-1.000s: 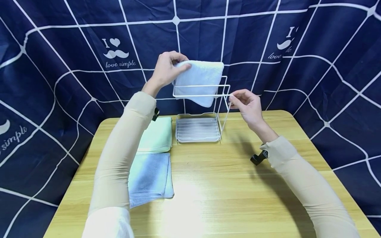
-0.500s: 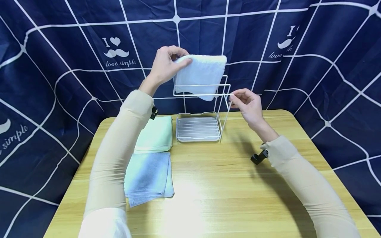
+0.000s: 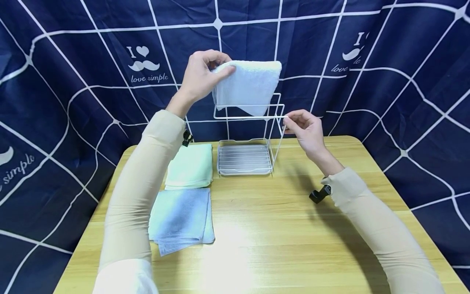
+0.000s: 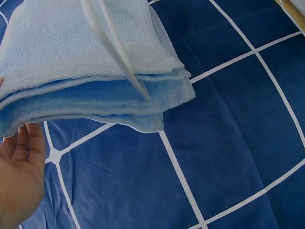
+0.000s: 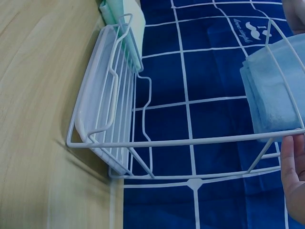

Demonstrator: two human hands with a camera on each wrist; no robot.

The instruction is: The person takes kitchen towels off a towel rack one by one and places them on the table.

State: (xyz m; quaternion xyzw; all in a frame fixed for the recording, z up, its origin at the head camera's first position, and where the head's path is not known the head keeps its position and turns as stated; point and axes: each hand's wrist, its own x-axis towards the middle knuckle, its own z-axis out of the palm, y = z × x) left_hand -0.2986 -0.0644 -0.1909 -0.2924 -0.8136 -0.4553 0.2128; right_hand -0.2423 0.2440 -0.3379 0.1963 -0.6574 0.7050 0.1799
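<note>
In the head view, my left hand (image 3: 202, 75) pinches the upper left corner of a folded pale blue towel (image 3: 251, 79). The towel hangs at the top of a white wire rack (image 3: 249, 117), behind its front bar, its lower corner just above that bar's level. Several folded layers of the towel (image 4: 90, 62) show in the left wrist view, with a blurred rack wire in front. My right hand (image 3: 306, 132) pinches the rack's top right corner. From the right wrist, fingers of the right hand (image 5: 295, 167) touch the top rail.
A grey-white tray (image 3: 244, 157) sits in the rack's wire base. Left of the rack lies a folded pale green towel (image 3: 192, 165), and nearer me a folded blue towel (image 3: 183, 216). All stand on a wooden table (image 3: 279, 228). A dark blue patterned curtain (image 3: 249, 41) hangs behind.
My left hand has risen and shifted slightly left, lifting the pale blue towel higher above the rack's top bars. The right hand and the rack have stayed put.
</note>
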